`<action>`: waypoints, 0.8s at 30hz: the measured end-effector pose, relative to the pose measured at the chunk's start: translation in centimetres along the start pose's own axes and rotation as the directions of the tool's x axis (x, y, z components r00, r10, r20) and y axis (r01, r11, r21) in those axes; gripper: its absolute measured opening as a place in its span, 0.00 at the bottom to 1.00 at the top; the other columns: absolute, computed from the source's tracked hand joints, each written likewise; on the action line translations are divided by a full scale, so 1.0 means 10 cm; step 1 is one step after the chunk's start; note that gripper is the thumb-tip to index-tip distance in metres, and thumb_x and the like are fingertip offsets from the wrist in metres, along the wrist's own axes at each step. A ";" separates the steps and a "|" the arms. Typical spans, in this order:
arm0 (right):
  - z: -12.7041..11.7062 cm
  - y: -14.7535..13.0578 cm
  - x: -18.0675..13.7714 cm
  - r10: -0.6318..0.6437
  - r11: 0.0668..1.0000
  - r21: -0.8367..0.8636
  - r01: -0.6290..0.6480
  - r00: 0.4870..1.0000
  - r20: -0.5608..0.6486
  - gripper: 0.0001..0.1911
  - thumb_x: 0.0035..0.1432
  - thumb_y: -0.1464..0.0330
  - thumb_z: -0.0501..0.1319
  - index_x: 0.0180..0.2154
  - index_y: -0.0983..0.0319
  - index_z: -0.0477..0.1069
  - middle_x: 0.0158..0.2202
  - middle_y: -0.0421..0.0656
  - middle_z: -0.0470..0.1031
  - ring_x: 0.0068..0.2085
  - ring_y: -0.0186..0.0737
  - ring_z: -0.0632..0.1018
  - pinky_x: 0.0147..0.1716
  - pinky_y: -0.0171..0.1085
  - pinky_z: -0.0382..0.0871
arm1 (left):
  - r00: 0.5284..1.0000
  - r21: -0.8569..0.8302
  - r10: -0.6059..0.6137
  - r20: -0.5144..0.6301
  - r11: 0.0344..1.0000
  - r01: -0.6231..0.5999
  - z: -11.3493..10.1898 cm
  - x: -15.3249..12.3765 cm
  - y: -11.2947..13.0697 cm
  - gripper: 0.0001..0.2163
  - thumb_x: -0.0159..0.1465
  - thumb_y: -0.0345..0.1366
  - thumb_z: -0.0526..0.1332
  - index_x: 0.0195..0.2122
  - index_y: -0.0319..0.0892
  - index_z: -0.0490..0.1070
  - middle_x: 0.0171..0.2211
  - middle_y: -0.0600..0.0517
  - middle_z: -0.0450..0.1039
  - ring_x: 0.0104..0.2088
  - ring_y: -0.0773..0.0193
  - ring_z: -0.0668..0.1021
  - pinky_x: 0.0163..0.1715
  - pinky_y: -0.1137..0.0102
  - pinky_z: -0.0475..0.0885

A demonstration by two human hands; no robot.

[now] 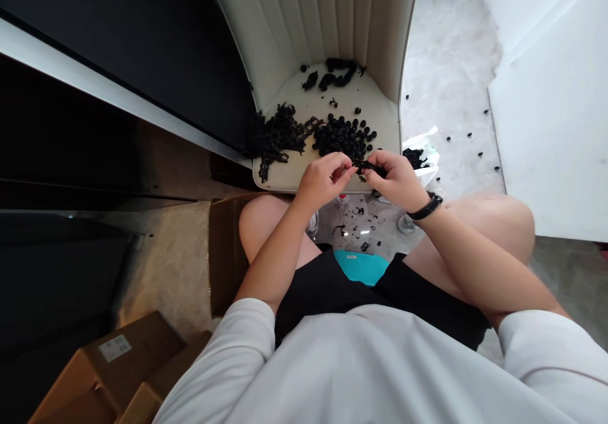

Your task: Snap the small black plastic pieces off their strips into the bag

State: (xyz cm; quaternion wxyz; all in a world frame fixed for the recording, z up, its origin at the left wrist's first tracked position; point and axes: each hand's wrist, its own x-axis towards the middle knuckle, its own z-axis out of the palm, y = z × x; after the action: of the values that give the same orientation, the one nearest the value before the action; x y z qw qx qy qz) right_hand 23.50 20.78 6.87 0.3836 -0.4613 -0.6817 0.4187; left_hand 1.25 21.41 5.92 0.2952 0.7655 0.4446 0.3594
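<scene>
I sit facing a cream padded chair [304, 25] whose seat [294, 173] serves as a work surface. My left hand [323, 180] and my right hand [396, 180] meet just above the seat's front edge, both pinched on a small black plastic strip [368, 168] between them. A band sits on my right wrist [426, 207]. On the seat behind my hands lies a heap of small black rings [344, 135], a tangle of black strips [278, 134] at the left, and a few more black pieces [332, 75] near the backrest.
Black scraps [358, 224] litter the floor between my knees, above a teal stool edge [361, 265]. A white bag of black parts [418, 158] sits right of the chair. Loose rings [475, 135] dot the floor. Cardboard boxes [114, 360] stand at the lower left; a dark cabinet [123, 50] is left.
</scene>
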 end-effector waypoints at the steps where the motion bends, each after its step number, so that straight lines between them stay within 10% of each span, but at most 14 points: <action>1: 0.01 0.01 0.00 -0.003 1.000 0.001 0.003 1.000 0.006 0.10 0.60 0.66 0.64 0.30 0.58 0.64 0.27 0.39 0.67 0.31 0.38 0.65 0.33 0.41 0.57 | 0.999 0.009 0.027 0.026 1.000 -0.027 0.01 -0.01 0.02 0.13 0.74 0.47 0.65 0.39 0.43 0.78 0.32 0.52 0.75 0.28 0.67 0.72 0.31 0.68 0.66; 6: 0.02 0.04 0.02 -0.031 0.999 0.025 0.030 0.998 0.045 0.09 0.60 0.68 0.64 0.30 0.58 0.65 0.27 0.38 0.66 0.31 0.37 0.65 0.33 0.40 0.58 | 0.991 -0.193 -0.111 0.071 0.973 0.123 0.10 -0.03 0.04 0.17 0.71 0.51 0.68 0.38 0.40 0.82 0.31 0.49 0.80 0.27 0.66 0.77 0.28 0.70 0.70; 11: 0.03 0.06 0.04 -0.076 0.978 0.204 0.042 0.984 0.163 0.05 0.64 0.68 0.62 0.34 0.59 0.68 0.28 0.37 0.68 0.31 0.36 0.66 0.33 0.37 0.60 | 0.870 -0.510 -0.397 0.292 0.705 0.493 0.09 0.01 0.02 0.30 0.56 0.64 0.78 0.33 0.39 0.78 0.22 0.54 0.76 0.17 0.70 0.75 0.17 0.74 0.69; 24: 0.07 0.04 -0.10 -0.103 0.656 0.697 -0.289 0.881 0.462 0.10 0.68 0.63 0.69 0.38 0.61 0.71 0.30 0.37 0.70 0.30 0.33 0.69 0.30 0.32 0.64 | 0.769 -0.601 -0.229 0.596 0.509 0.617 -0.13 -0.01 0.13 0.31 0.48 0.60 0.83 0.28 0.40 0.71 0.17 0.56 0.74 0.13 0.72 0.73 0.12 0.78 0.65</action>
State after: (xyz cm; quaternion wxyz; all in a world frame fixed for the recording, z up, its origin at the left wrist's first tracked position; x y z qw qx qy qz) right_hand 23.28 19.80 6.14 0.3421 -0.1837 -0.4933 0.7784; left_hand 0.77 20.96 7.59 0.7658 0.4853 0.3453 0.2425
